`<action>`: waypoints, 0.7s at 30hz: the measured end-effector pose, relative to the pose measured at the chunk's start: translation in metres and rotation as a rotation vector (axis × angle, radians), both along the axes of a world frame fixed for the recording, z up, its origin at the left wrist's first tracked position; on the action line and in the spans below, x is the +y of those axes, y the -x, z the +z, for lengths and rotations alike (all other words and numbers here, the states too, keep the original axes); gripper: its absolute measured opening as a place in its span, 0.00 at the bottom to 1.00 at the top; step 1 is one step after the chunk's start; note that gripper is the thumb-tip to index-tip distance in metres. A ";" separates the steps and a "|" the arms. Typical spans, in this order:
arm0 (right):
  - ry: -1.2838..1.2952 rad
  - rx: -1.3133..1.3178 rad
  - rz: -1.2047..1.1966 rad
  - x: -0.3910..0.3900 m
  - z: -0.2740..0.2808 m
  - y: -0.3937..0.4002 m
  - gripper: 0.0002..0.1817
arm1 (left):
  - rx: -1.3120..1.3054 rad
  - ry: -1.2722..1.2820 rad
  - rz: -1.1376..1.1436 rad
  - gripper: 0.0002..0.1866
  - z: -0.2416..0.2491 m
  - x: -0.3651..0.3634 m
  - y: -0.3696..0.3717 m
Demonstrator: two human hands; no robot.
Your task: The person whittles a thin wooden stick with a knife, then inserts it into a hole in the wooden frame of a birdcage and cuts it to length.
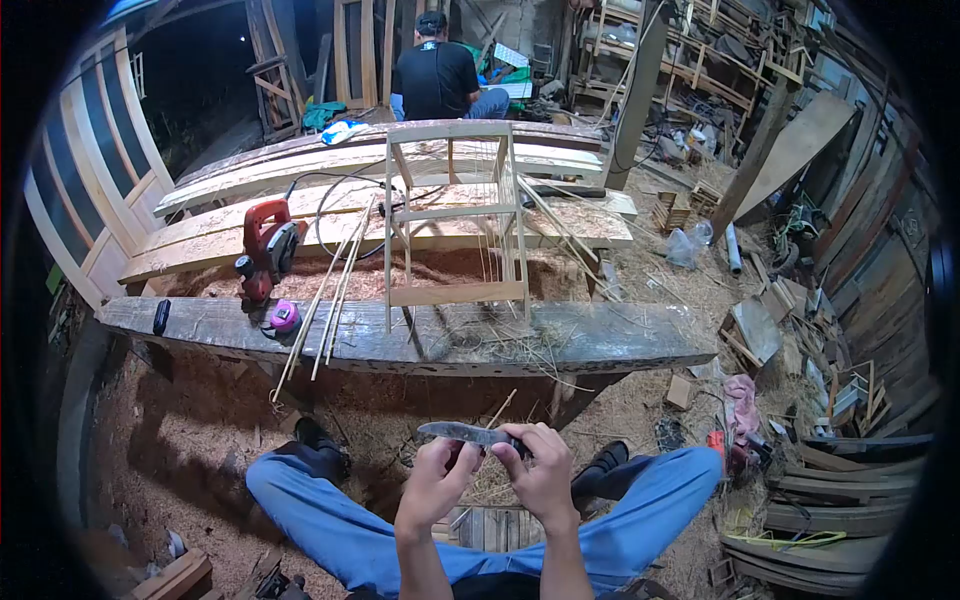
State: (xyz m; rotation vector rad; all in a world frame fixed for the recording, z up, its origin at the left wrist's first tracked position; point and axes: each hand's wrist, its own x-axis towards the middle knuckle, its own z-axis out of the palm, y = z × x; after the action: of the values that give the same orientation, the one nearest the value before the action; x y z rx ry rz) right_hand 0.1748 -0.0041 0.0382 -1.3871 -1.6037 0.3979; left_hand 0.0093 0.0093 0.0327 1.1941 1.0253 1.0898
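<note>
A knife (465, 433) with a wide grey blade lies level between my hands, its tip to the left. My right hand (540, 470) is closed round its dark handle. My left hand (436, 484) is closed at the blade, thumb up; a thin pale strip (503, 406) sticks up behind the knife, and its lower end is hidden. Beyond my hands, a small wooden frame (457, 296) with thin upright strips stands on the bench (620, 338). Long thin strips (325, 300) lean across the bench to its left.
An orange power tool (268, 240), a pink tape measure (285, 316) and a dark object (162, 316) are at the left. Planks (350, 228) lie behind the bench. A person (436, 75) sits at the back, facing away. Wood scraps (755, 330) lie at the right.
</note>
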 end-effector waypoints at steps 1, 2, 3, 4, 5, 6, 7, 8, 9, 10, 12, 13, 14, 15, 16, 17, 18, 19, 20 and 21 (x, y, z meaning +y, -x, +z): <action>-0.004 0.018 0.015 0.002 -0.002 -0.001 0.21 | 0.005 -0.001 0.005 0.10 -0.003 0.000 -0.001; -0.005 0.025 0.020 0.005 -0.003 -0.001 0.21 | 0.031 -0.011 0.027 0.09 -0.005 0.000 -0.002; -0.011 0.036 0.019 0.006 -0.004 -0.002 0.21 | 0.058 -0.018 0.047 0.09 -0.004 0.000 -0.003; -0.013 0.047 0.016 0.006 -0.005 -0.003 0.22 | 0.067 -0.012 0.051 0.09 -0.002 -0.002 -0.004; -0.007 0.056 0.020 0.006 -0.006 -0.003 0.22 | 0.092 -0.020 0.055 0.09 0.001 -0.003 -0.006; -0.040 0.050 0.010 0.006 -0.005 -0.004 0.21 | 0.116 -0.031 0.058 0.08 0.005 -0.004 -0.007; -0.075 0.043 -0.001 0.007 -0.004 -0.006 0.20 | 0.125 -0.030 0.059 0.08 0.007 -0.005 -0.008; -0.082 0.023 -0.001 0.007 -0.001 -0.009 0.20 | 0.104 -0.036 0.067 0.08 0.010 -0.007 -0.010; -0.086 0.030 0.001 0.007 0.003 -0.011 0.20 | 0.083 -0.044 0.076 0.07 0.013 -0.007 -0.011; -0.076 0.035 -0.010 0.007 0.007 -0.013 0.20 | 0.089 -0.049 0.078 0.07 0.017 -0.009 -0.014; -0.058 0.056 -0.036 0.006 0.010 -0.018 0.19 | 0.050 -0.057 0.057 0.06 0.024 -0.010 -0.018; -0.062 0.061 -0.042 0.005 0.010 -0.019 0.19 | 0.054 -0.061 0.051 0.06 0.024 -0.010 -0.019; -0.066 0.070 -0.017 0.005 0.010 -0.020 0.19 | 0.064 -0.061 0.064 0.06 0.022 -0.011 -0.021; -0.068 0.078 0.008 0.005 0.010 -0.021 0.18 | 0.073 -0.058 0.076 0.06 0.020 -0.010 -0.021; -0.058 0.043 0.017 0.004 0.013 -0.021 0.18 | 0.073 -0.059 0.072 0.06 0.018 -0.010 -0.021; -0.057 0.044 0.014 0.006 0.010 -0.019 0.18 | 0.072 -0.049 0.077 0.06 0.016 -0.009 -0.021; -0.068 0.076 0.034 0.007 0.004 -0.017 0.18 | 0.070 -0.036 0.083 0.06 0.015 -0.009 -0.020; -0.078 0.106 0.058 0.008 0.000 -0.016 0.17 | 0.068 -0.031 0.085 0.06 0.013 -0.009 -0.019; -0.049 0.103 0.082 0.007 -0.001 -0.017 0.18 | 0.072 -0.008 0.091 0.06 0.013 -0.010 -0.018; -0.042 0.102 0.091 0.007 0.000 -0.016 0.18 | 0.077 0.017 0.099 0.06 0.012 -0.011 -0.016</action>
State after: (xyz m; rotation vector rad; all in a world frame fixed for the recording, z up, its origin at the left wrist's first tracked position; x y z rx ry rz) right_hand 0.1904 0.0033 0.0379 -1.2461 -1.5862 0.4785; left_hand 0.0255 -0.0018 0.0451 1.1892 1.1612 1.1168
